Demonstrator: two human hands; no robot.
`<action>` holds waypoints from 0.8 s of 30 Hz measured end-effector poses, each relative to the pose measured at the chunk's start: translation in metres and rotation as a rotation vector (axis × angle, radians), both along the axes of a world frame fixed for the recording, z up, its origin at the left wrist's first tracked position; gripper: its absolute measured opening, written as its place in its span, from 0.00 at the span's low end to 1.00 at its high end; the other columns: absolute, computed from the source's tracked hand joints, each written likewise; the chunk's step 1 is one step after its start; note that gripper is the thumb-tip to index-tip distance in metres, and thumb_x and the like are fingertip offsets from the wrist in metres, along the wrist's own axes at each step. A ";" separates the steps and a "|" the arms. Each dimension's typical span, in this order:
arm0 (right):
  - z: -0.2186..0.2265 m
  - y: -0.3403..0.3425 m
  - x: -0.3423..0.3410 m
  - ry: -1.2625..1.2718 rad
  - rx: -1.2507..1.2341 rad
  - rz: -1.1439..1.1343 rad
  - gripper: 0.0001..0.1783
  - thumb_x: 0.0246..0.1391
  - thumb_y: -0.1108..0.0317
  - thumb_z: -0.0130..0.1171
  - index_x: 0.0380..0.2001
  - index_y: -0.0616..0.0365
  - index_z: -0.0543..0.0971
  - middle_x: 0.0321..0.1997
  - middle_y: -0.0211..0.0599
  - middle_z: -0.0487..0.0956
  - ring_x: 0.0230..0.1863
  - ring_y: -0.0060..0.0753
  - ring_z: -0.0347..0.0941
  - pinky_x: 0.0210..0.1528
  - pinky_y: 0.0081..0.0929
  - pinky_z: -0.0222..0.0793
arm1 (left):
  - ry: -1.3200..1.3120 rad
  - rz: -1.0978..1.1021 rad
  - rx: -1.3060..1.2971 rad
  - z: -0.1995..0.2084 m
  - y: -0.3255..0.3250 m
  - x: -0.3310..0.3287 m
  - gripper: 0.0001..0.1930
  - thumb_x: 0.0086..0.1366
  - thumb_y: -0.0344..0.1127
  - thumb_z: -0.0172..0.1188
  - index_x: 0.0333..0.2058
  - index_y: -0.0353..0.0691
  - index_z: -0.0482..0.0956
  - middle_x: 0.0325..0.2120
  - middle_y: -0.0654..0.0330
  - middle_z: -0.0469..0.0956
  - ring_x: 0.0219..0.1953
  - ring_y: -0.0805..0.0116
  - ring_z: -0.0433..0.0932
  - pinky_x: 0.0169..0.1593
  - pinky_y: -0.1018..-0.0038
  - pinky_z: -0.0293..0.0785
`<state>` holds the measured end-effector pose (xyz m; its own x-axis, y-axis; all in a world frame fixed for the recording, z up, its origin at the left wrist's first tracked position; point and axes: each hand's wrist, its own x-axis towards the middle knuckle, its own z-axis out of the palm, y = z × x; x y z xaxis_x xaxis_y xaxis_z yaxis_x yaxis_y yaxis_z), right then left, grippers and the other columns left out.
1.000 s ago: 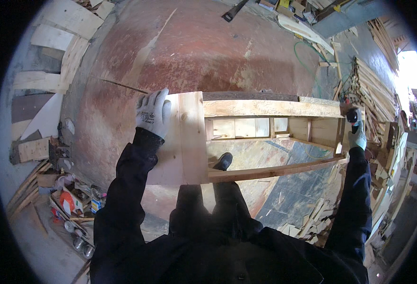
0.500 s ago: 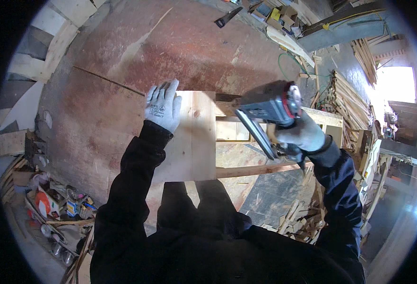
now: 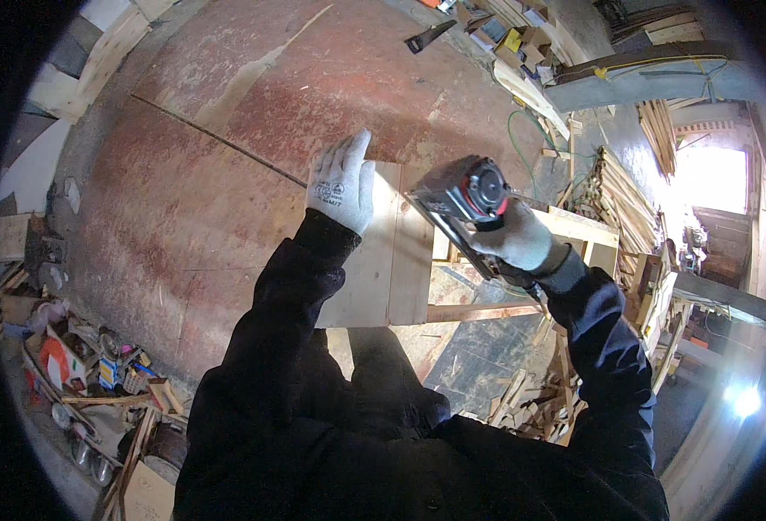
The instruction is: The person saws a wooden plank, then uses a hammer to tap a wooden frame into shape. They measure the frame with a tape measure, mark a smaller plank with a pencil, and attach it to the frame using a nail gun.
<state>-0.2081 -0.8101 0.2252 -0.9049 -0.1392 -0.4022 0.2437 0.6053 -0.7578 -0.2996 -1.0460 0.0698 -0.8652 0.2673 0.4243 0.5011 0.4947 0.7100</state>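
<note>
In a pale glove, my left hand (image 3: 343, 184) lies along the far left edge of a light wooden panel (image 3: 367, 278), its fingers stretched out. My right hand (image 3: 518, 236), gloved as well, is wrapped round the handle of a nail gun (image 3: 461, 193). The dark nose of the gun is over the far right edge of the panel; I cannot tell whether it touches. Under the panel a wooden frame extends right, with a near rail (image 3: 478, 311) and a far rail (image 3: 578, 227).
A handsaw (image 3: 430, 36) lies on the reddish floor at the far side. Stacked wood strips (image 3: 617, 200) stand to the right, and offcuts (image 3: 531, 391) lie near right. Mixed clutter (image 3: 105, 373) fills the lower left. A green cord (image 3: 522, 143) loops on the floor.
The nail gun in my right hand has moved left, from over the open frame to the panel's right edge. The panel and my left hand have shifted right.
</note>
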 end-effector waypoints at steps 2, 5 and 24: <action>-0.004 -0.016 -0.009 -0.036 -0.065 -0.026 0.25 0.47 0.72 0.67 0.50 0.61 0.75 0.41 0.31 0.80 0.42 0.26 0.74 0.50 0.29 0.70 | -0.025 0.021 0.038 0.003 -0.002 0.001 0.23 0.66 0.34 0.53 0.59 0.36 0.68 0.51 0.44 0.76 0.55 0.46 0.73 0.61 0.53 0.64; -0.005 -0.030 -0.019 -0.078 -0.046 0.031 0.23 0.48 0.69 0.65 0.50 0.60 0.78 0.46 0.37 0.82 0.45 0.32 0.78 0.51 0.31 0.72 | -0.067 0.057 0.127 0.008 -0.005 0.001 0.22 0.66 0.33 0.53 0.58 0.36 0.69 0.51 0.44 0.76 0.55 0.45 0.73 0.59 0.54 0.66; 0.011 -0.093 -0.052 -0.195 0.244 0.096 0.11 0.51 0.65 0.66 0.34 0.60 0.82 0.23 0.31 0.79 0.27 0.21 0.76 0.31 0.26 0.70 | -0.715 0.046 0.225 -0.054 -0.104 0.143 0.33 0.74 0.50 0.43 0.66 0.28 0.57 0.65 0.37 0.59 0.68 0.43 0.59 0.70 0.60 0.55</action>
